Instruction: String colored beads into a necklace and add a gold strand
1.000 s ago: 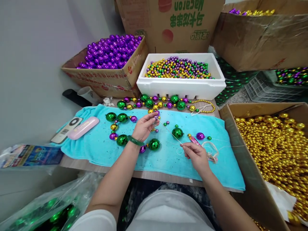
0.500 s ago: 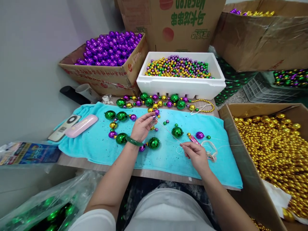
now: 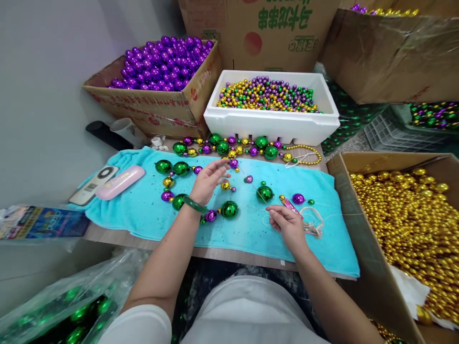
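My right hand (image 3: 287, 224) pinches a long thin needle (image 3: 257, 192), which slants up and away to the left over the towel. A thin clear thread loops below those fingertips. Along the needle's line shows a small purple bead (image 3: 248, 179); whether it is on the needle or behind it, I cannot tell. My left hand (image 3: 208, 182), with a green bangle at the wrist, is off the needle, its fingers stretched out. Near it lie a strung bead strand (image 3: 180, 168) and a purple bead (image 3: 234, 164). A large green bead (image 3: 264, 193) rests beyond my right hand.
Everything lies on a turquoise towel (image 3: 125, 210). A finished-looking strand (image 3: 222, 147) stretches along its far edge. Behind stand a white foam box (image 3: 272, 125) of small beads and a carton (image 3: 143, 107) of purple ones. A carton (image 3: 376, 248) of gold beads flanks the right.
My left hand has let go of the needle's tip, moved slightly left and opened its fingers. My right hand still holds the needle, slightly higher in view.
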`<state>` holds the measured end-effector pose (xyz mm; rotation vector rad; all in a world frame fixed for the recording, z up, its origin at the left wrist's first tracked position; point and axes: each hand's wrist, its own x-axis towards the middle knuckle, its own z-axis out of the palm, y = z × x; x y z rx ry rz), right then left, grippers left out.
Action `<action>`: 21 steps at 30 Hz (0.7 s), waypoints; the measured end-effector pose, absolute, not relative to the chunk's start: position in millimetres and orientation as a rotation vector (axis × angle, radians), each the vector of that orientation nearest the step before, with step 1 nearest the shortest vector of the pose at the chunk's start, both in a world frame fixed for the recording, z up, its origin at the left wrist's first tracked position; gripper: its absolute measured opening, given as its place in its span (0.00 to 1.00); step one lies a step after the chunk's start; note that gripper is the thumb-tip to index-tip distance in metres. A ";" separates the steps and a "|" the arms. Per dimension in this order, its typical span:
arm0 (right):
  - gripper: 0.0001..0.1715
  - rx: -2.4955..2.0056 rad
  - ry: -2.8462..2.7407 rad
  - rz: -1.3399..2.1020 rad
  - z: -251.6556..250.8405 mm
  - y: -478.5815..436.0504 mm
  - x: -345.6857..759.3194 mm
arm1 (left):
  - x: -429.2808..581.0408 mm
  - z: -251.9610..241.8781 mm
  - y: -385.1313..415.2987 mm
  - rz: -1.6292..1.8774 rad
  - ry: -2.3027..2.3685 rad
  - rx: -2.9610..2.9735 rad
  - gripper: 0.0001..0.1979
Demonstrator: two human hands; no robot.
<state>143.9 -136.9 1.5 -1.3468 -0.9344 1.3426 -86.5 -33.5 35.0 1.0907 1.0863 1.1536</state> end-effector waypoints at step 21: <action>0.16 -1.368 -0.883 1.319 2.0 -130.5 152.3 | -92.6 -10.5 67.4 0.763 1.734 1.761 0.14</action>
